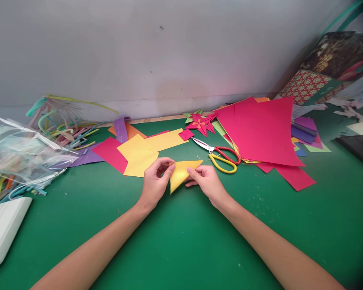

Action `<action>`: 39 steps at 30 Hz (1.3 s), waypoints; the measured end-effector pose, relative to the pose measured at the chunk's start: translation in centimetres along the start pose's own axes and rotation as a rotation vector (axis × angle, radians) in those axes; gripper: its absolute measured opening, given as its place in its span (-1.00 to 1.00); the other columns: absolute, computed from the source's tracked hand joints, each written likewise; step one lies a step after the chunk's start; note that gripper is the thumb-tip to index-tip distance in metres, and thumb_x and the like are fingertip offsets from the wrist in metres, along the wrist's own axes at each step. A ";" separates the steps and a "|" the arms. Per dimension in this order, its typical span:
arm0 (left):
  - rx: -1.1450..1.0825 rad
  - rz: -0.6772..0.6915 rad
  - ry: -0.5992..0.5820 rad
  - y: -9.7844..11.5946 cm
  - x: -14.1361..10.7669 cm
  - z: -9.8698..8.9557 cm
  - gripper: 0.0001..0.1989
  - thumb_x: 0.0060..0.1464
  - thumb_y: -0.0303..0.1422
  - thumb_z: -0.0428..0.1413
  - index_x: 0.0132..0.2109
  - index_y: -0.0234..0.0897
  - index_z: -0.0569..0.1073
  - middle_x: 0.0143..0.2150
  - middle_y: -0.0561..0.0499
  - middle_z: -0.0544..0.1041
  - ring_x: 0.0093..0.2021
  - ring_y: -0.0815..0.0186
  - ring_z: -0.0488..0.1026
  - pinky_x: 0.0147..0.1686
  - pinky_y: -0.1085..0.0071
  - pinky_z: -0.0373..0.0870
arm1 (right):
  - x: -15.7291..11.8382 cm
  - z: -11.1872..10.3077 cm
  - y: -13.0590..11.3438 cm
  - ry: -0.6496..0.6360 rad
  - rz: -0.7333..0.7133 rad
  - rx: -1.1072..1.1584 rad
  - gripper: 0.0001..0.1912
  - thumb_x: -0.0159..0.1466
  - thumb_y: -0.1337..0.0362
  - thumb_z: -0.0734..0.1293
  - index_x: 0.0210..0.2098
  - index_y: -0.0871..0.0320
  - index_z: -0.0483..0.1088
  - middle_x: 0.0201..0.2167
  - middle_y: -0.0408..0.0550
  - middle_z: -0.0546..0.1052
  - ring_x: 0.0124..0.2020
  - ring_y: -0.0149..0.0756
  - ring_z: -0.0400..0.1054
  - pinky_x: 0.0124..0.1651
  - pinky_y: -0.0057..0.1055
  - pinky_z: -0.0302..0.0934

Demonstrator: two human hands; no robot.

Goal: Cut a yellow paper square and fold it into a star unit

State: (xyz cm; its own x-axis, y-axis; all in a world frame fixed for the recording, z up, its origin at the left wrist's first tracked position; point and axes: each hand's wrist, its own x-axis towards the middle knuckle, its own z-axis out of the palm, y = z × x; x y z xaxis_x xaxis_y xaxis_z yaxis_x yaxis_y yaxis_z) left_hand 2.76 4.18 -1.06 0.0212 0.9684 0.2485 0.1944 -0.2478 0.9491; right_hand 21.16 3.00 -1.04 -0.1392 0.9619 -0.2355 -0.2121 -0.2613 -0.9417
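A small yellow paper triangle [180, 175], seemingly folded, is held up just above the green table between my two hands. My left hand [156, 181] pinches its left corner between thumb and fingers. On the other side, my right hand [208, 181] grips the paper with the thumb on its face and the fingers behind. Just beyond my right hand lie scissors [213, 151] with one red and one yellow handle, blades slightly apart. Yellow paper sheets [139, 159] rest past my left hand. Behind the scissors are folded red paper stars [201, 122] and a small red square [186, 135].
Large red sheets [263, 133] are stacked at the right, above a red strip [295, 178]. To the left are pipe cleaners [69, 135], a clear plastic bag [24, 141] and a white object [6, 229]. A black object [358, 149] sits far right. The wall [139, 60] closes the back.
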 end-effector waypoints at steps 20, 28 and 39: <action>0.061 0.052 0.046 1.3 0.0 0.2 -0.93 0.24 -0.35 0.21 -0.13 -0.21 0.54 -0.24 0.03 0.55 -0.24 0.32 0.50 -0.22 0.43 0.45 | -0.7 1.0 -0.1 -0.028 0.053 0.047 -0.56 0.15 -0.06 0.54 -0.36 0.25 0.56 -0.42 0.05 0.64 -0.42 -0.20 0.60 -0.42 -0.40 0.52; 0.073 0.064 0.063 1.7 -0.1 0.2 -0.93 0.24 -0.36 0.21 -0.13 -0.21 0.54 -0.25 0.04 0.55 -0.24 0.32 0.49 -0.23 0.43 0.45 | -1.1 1.2 -0.7 -0.060 0.040 0.100 -0.60 0.14 0.02 0.57 -0.23 0.24 0.61 -0.35 0.02 0.67 -0.34 -0.22 0.58 -0.24 -0.33 0.52; 0.040 0.022 0.064 2.0 0.3 0.1 -0.89 0.22 -0.30 0.22 -0.15 -0.23 0.56 -0.27 0.00 0.56 -0.25 0.28 0.52 -0.23 0.40 0.50 | -1.1 1.8 0.2 -0.004 0.010 0.047 -0.63 0.14 0.03 0.56 -0.33 0.24 0.59 -0.42 0.01 0.65 -0.42 -0.22 0.56 -0.33 -0.32 0.51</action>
State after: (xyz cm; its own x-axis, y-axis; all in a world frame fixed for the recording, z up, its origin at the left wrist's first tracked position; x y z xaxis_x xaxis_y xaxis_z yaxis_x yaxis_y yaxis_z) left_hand 3.28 3.94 0.83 -0.0367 0.9587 0.2820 0.2338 -0.2661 0.9352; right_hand 19.54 1.74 -0.55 -0.1454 0.9589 -0.2437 -0.2558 -0.2744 -0.9270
